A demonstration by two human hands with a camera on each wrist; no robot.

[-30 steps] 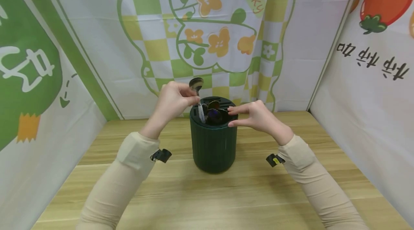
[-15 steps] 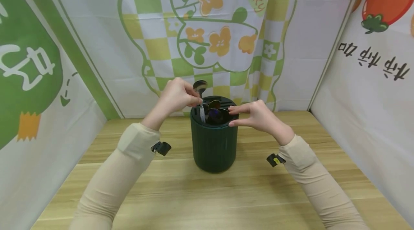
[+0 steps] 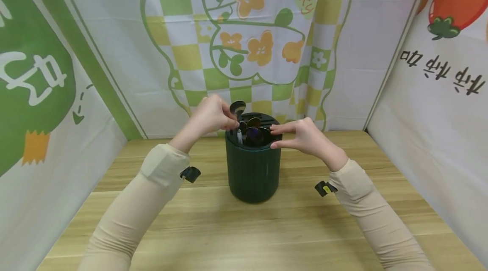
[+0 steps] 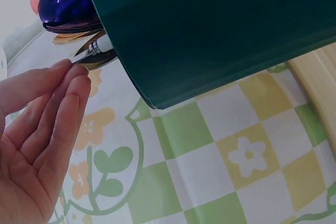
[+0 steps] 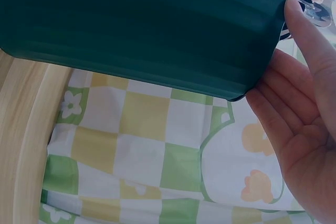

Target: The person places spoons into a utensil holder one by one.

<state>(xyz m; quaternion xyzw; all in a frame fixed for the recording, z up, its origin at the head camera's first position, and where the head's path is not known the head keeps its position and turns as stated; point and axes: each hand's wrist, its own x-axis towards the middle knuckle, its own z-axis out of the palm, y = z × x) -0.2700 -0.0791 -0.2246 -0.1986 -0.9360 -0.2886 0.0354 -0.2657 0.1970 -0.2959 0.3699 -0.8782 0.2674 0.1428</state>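
A dark green ribbed utensil holder (image 3: 253,173) stands upright on the table. My left hand (image 3: 213,114) pinches a spoon (image 3: 238,108) at the holder's left side, bowl up. Its pale handle reaches down into the holder's opening, and the lower end is hidden. In the left wrist view, thumb and fingertips of the left hand (image 4: 47,114) meet on the thin shaft. My right hand (image 3: 299,133) holds the holder's right rim between thumb and fingers. In the right wrist view, the right hand's fingertips (image 5: 262,90) partly disappear behind the holder. Several other spoons (image 3: 254,133) crowd the opening, one purplish-blue.
Slots (image 3: 263,120) line the back of the holder's lid. A wood-grain table (image 3: 244,237) extends toward the front. Behind it hangs a green-and-yellow checked cloth (image 3: 187,57), with printed white panels at both sides.
My left hand has moved slightly right and down, and the spoon has gone lower into the holder. The right hand stays at the rim.
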